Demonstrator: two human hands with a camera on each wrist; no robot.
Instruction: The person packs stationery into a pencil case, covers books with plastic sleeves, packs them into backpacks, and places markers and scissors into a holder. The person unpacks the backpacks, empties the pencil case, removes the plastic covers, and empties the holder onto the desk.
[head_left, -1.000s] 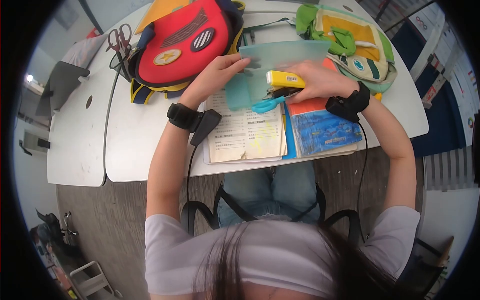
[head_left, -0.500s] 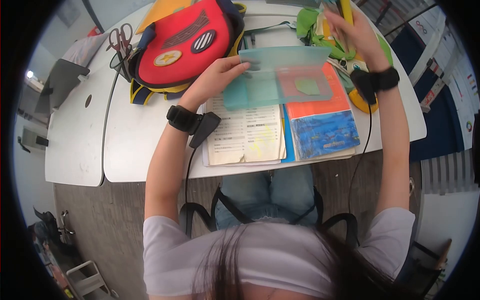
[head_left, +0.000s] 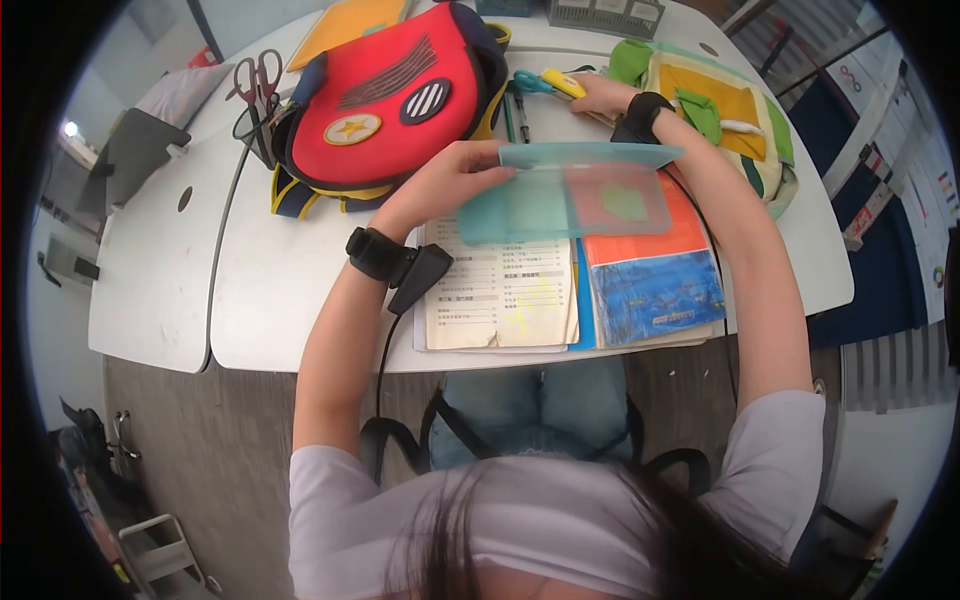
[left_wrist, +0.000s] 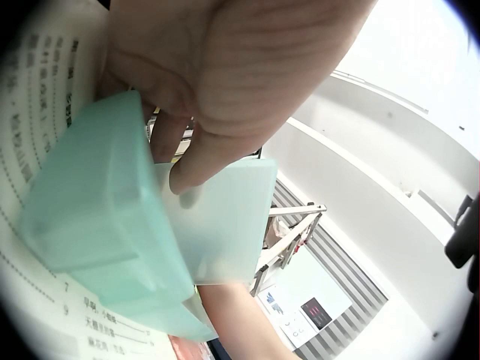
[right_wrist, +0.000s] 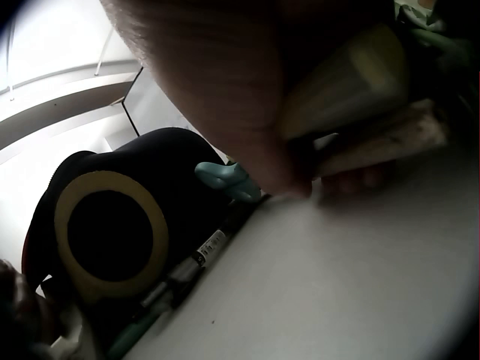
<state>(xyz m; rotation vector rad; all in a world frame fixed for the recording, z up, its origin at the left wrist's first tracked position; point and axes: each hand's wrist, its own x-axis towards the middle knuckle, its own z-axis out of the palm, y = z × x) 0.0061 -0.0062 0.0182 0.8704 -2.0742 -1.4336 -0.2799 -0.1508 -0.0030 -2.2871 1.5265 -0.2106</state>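
My left hand pinches the raised lid of a translucent teal pencil case. The case lies across an open book and an orange and blue book; a pale green shape shows inside it. In the left wrist view, the thumb presses against the lid. My right hand is beyond the case, low over the table, gripping a bundle with a yellow stick-like item and scissors with light blue handles. The right wrist view is dark and partly blurred around the bundle.
A red and navy backpack stands at left, beside a holder with dark-handled scissors. The green and yellow bag is at right. Pens lie by the red backpack, and a grey basket stands at the back.
My right hand has carried the yellow item and blue scissors away from the case, over by the green bag, then left to the table behind the case. The left hand keeps the lid.
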